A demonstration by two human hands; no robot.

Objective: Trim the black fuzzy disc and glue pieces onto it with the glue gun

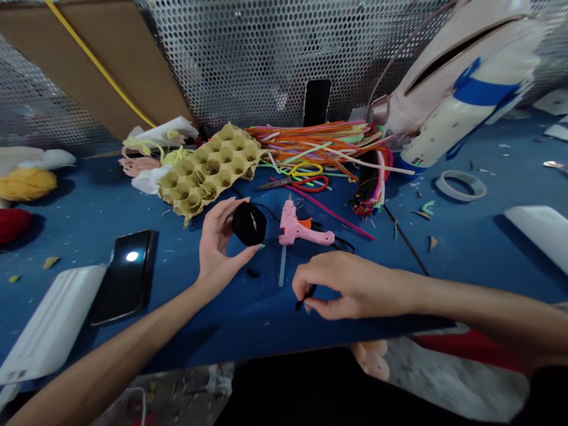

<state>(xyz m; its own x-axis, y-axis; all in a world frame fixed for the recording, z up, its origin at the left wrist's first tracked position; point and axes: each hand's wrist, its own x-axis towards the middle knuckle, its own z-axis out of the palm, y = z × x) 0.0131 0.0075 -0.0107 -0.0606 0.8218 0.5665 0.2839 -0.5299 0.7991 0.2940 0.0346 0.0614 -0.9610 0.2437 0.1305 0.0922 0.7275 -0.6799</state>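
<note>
A black rounded lump is gripped by the fingertips of the left hand, at nine o'clock from a pink hot glue gun; a small black strip is pinched by the right hand, at six o'clock.

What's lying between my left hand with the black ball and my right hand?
In the head view, a translucent glue stick and a small black scrap lie on the blue tabletop between the left hand and right hand.
</note>
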